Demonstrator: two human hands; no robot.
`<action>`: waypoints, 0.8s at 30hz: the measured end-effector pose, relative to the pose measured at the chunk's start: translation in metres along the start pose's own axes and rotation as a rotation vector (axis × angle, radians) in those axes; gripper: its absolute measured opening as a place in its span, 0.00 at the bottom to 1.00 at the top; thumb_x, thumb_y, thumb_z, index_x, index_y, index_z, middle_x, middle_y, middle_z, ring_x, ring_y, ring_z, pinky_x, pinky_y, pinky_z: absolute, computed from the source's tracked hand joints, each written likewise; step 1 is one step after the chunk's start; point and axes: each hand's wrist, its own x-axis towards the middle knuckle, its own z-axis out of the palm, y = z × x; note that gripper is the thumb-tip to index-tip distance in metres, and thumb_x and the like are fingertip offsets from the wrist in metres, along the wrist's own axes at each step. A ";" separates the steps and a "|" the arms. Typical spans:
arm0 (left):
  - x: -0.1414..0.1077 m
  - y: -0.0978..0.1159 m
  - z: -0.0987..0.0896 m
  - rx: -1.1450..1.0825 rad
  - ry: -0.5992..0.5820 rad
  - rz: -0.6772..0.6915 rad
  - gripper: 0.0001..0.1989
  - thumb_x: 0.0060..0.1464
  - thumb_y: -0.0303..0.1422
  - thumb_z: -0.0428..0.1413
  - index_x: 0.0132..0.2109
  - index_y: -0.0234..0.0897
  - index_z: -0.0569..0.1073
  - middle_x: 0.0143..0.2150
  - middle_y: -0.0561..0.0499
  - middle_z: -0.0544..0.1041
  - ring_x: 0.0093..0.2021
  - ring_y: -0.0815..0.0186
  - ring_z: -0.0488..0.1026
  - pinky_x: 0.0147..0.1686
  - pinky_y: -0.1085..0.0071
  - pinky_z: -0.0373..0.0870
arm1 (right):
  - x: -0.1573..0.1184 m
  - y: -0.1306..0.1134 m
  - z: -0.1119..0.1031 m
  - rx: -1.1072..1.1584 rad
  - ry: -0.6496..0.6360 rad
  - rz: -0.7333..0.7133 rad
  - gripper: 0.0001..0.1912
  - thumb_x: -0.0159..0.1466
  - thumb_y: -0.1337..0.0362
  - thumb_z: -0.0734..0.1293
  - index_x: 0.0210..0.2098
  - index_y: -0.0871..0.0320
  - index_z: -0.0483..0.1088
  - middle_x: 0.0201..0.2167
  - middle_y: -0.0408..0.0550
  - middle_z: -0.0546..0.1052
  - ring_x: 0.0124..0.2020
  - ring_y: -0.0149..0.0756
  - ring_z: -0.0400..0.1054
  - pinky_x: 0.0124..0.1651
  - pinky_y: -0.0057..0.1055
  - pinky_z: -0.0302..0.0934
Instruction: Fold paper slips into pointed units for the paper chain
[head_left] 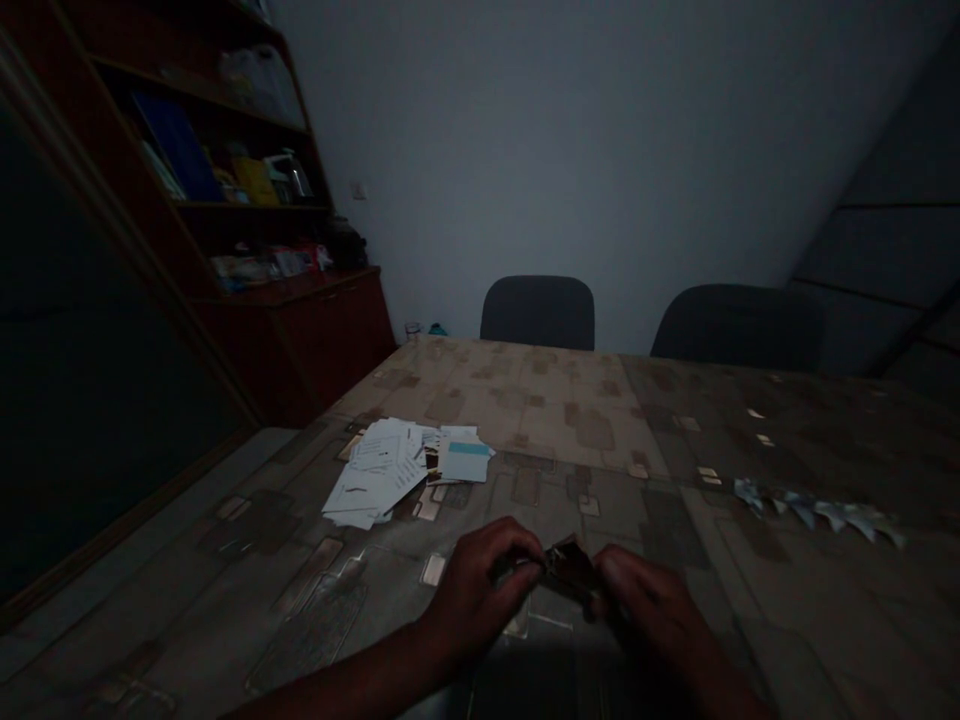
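Observation:
Low in the middle of the head view, both hands are closed on a small dark brown folded piece (571, 568) that looks like card or paper. My left hand (484, 575) pinches its left end between thumb and fingers. Its right end is gripped by my right hand (649, 590), whose fingers are partly in shadow. The piece is tilted and held just above the table. Dim light hides its finer detail. Beyond my left hand lies a loose pile of white printed papers (386, 465), with a light card bearing a blue band (466, 455) at its right side.
A patterned cloth covers the table (555, 390). On its right lies a zigzag-folded silvery strip (817, 510). Two dark chairs (537, 310) stand at the far edge. A shelf cabinet (300, 330) is at the left, and a glass (412, 330) shows near the far left corner.

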 end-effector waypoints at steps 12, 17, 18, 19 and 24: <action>0.000 -0.004 -0.002 -0.019 -0.040 0.072 0.07 0.55 0.28 0.56 0.41 0.37 0.76 0.33 0.51 0.76 0.35 0.66 0.72 0.36 0.73 0.65 | 0.002 0.001 0.000 0.221 -0.085 0.089 0.24 0.65 0.45 0.58 0.28 0.59 0.69 0.23 0.43 0.71 0.26 0.34 0.64 0.32 0.28 0.55; 0.001 -0.005 -0.002 0.020 -0.091 0.180 0.08 0.57 0.26 0.55 0.42 0.37 0.78 0.34 0.49 0.76 0.35 0.66 0.73 0.36 0.73 0.66 | 0.003 0.005 0.001 0.185 -0.080 0.068 0.18 0.63 0.50 0.61 0.34 0.59 0.70 0.26 0.45 0.73 0.28 0.35 0.66 0.31 0.28 0.57; 0.002 -0.005 -0.001 0.021 -0.101 0.200 0.08 0.57 0.25 0.55 0.41 0.37 0.78 0.34 0.49 0.76 0.35 0.66 0.73 0.36 0.74 0.66 | 0.003 0.006 0.002 0.134 -0.073 0.056 0.16 0.63 0.52 0.61 0.34 0.59 0.70 0.25 0.44 0.72 0.28 0.35 0.66 0.31 0.27 0.57; 0.002 -0.005 -0.001 0.022 -0.105 0.216 0.08 0.57 0.25 0.54 0.40 0.36 0.78 0.33 0.49 0.76 0.35 0.66 0.73 0.36 0.74 0.66 | 0.003 0.006 0.002 0.074 -0.065 0.041 0.14 0.63 0.54 0.61 0.33 0.59 0.70 0.24 0.43 0.72 0.28 0.35 0.66 0.31 0.27 0.57; 0.001 -0.005 -0.001 0.030 -0.085 0.277 0.08 0.58 0.25 0.53 0.41 0.36 0.76 0.34 0.48 0.75 0.36 0.66 0.73 0.36 0.73 0.67 | 0.001 0.003 0.006 -0.179 -0.013 0.000 0.08 0.56 0.65 0.63 0.34 0.57 0.71 0.23 0.41 0.71 0.27 0.33 0.66 0.31 0.26 0.57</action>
